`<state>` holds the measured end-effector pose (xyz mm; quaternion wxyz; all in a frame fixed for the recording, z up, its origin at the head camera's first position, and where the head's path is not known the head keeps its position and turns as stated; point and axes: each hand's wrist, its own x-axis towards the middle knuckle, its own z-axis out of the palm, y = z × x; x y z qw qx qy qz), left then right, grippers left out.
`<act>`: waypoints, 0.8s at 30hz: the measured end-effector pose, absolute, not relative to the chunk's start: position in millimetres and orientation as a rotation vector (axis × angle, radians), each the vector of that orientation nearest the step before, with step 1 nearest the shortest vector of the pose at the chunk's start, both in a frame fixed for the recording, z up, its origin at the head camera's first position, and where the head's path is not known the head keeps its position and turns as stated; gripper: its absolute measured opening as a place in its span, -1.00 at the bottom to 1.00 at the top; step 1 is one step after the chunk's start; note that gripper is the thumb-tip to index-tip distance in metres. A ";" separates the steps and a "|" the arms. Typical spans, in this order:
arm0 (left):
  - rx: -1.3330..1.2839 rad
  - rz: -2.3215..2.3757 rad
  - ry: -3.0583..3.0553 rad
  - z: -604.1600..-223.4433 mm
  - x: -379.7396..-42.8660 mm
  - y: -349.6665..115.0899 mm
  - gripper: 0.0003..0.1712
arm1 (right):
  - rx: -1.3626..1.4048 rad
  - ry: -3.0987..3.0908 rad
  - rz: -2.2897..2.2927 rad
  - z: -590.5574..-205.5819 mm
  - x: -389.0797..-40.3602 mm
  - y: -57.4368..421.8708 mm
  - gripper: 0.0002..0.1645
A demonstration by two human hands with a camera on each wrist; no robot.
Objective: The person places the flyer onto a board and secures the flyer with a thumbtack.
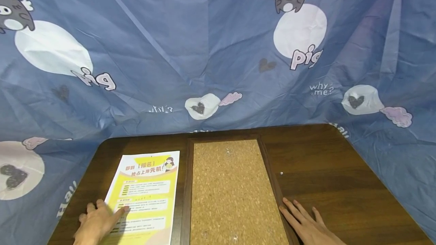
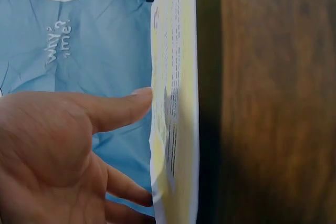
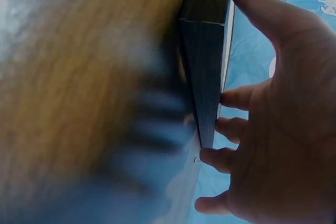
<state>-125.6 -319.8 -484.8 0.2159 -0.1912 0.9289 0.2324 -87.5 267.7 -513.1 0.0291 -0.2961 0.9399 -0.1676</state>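
A cork board in a dark wooden frame lies on the brown table. To its left lies a yellow and white printed poster. My left hand rests at the poster's left edge with fingers spread, its thumb over the printed side. The left wrist view shows that thumb touching the sheet near its edge. On the other side, my right hand lies with loosely extended fingers against the board's right frame. Its fingertips meet the dark frame in the right wrist view. Neither hand grips anything.
Small clear pins appear to sit in the cork near its top and bottom. A tiny shiny piece lies on the table right of the frame. Behind the table hangs a blue printed cloth.
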 end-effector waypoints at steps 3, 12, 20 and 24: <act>-0.553 0.628 2.560 -486.9 -126.3 -319.5 0.52 | -0.887 2.866 -0.560 -513.0 -86.9 267.8 0.11; -0.590 0.634 2.594 -488.1 -126.4 -318.8 0.36 | -0.803 2.788 -0.642 -513.0 -87.9 267.7 0.10; -0.497 0.656 2.739 -485.7 -118.8 -323.9 -0.28 | -0.828 2.781 -0.644 -517.2 -88.0 270.2 0.09; -0.428 0.663 2.846 -484.7 -116.6 -327.5 -0.62 | -0.822 2.787 -0.637 -518.2 -88.2 270.2 0.09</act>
